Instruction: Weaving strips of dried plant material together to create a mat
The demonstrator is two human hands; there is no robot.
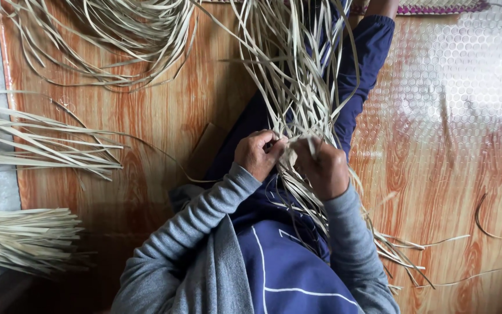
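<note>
A long bunch of pale dried leaf strips [297, 75] runs from my lap up across my outstretched leg in blue trousers [361, 64]. My left hand [255, 153] is closed on strips at the near end of the bunch. My right hand [323, 167] grips the strips right beside it, fingers curled around them. The two hands almost touch over my lap. Loose strip ends [396, 250] trail out past my right forearm onto the floor. Both arms wear grey sleeves [204, 221].
I sit on a wood-patterned floor sheet [164, 116]. More loose strips [123, 40] lie at the top left, another spread [36, 142] at the left, a tied bundle [24, 238] at lower left. A woven mat edge [437, 7] shows at the top right.
</note>
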